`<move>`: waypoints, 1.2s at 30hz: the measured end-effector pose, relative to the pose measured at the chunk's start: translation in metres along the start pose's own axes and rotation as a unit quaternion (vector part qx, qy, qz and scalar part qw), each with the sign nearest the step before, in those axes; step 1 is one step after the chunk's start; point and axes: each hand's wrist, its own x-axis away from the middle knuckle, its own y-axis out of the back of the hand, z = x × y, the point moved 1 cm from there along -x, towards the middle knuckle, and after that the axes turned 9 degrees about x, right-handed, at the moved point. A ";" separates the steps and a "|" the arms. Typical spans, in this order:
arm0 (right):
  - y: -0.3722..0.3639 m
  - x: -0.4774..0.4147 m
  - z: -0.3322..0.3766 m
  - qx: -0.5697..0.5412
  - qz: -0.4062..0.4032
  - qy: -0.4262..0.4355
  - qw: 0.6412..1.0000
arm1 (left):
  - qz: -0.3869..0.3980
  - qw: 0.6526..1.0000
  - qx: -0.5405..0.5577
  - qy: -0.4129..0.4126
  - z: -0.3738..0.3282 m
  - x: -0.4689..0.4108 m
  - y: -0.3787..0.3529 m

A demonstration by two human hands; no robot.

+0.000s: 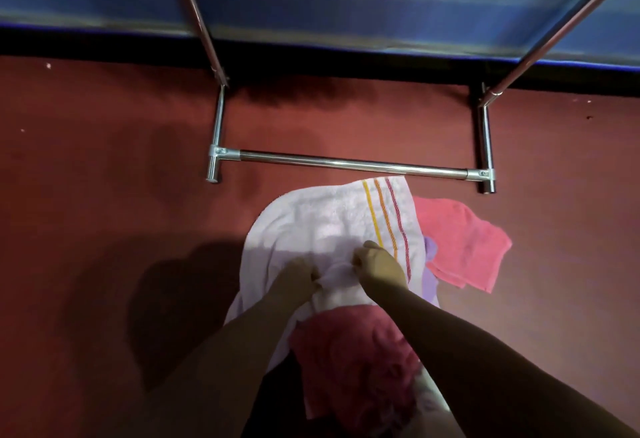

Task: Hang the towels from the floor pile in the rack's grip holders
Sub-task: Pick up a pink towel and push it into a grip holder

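Closest to me is a dark pink towel point(353, 361) w/ both forearms crossing over it. Just past that, left hand point(298, 278) and right hand point(377, 264) sit close together, each pinching a bunched fold of the white striped towel point(311, 219), so neither is nearer tbh. That towel lies on the floor point(104, 195), long axis running straight away from the hands twd the rack's bottom bar point(346, 161). Lighter pink towel point(460, 240) is off to the right. Grip holders aren't in view, prob higher up, so lift goes up & fwd.
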 end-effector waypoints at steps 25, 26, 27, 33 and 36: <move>0.359 0.175 0.090 -0.504 -0.252 0.098 0.820 | -0.231 0.845 0.411 -0.253 -0.263 0.218 0.235; 0.368 0.191 0.094 -0.502 -0.262 0.108 0.817 | -0.206 0.844 0.413 -0.271 -0.270 0.237 0.238; 0.376 0.207 0.098 -0.500 -0.267 0.118 0.816 | -0.179 0.849 0.405 -0.288 -0.275 0.254 0.238; 0.369 0.260 0.112 -0.506 -0.261 0.178 0.803 | -0.227 0.888 0.241 -0.318 -0.273 0.306 0.223; 0.348 0.256 0.109 -0.485 -0.251 0.169 0.821 | -0.209 0.840 0.383 -0.321 -0.273 0.305 0.220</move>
